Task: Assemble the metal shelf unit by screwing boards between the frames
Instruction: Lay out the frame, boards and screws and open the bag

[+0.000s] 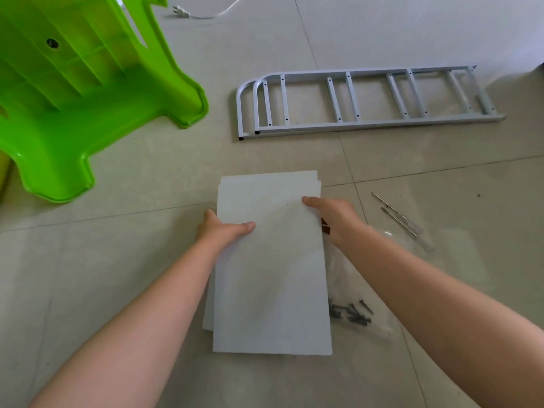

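Observation:
A stack of white boards (272, 275) lies on the tiled floor in front of me, its edges slightly offset. My left hand (220, 229) grips the top board's left edge, thumb on top. My right hand (331, 214) grips its right edge, thumb on the surface. Two white metal frames (368, 100) lie stacked flat on the floor farther back, to the right. Several dark screws (351, 313) rest on clear plastic just right of the boards. Two screwdrivers (397, 217) lie to the right of my right hand.
An overturned green plastic stool (88, 92) fills the upper left. A white power cord with a plug (188, 13) runs along the floor at the top. A crumpled clear plastic bag (391, 240) lies by the screwdrivers.

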A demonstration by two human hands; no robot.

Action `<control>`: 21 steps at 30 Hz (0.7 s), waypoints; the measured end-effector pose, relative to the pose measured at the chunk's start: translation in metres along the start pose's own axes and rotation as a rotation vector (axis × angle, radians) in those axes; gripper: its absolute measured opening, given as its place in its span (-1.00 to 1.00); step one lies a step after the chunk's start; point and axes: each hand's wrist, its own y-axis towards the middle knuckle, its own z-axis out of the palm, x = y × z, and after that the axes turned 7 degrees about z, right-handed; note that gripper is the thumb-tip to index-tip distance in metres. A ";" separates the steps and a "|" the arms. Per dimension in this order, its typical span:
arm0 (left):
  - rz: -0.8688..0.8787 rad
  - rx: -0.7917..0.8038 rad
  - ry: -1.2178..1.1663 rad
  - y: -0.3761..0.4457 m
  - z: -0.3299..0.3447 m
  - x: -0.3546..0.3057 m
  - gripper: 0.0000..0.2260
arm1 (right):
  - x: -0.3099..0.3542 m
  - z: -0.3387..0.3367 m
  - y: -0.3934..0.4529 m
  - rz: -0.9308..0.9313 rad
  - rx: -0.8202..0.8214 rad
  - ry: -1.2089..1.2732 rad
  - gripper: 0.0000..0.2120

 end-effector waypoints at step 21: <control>0.584 -0.534 0.047 -0.085 -0.084 -0.118 -0.19 | 0.097 0.028 -0.099 -1.073 -0.098 -0.522 -0.37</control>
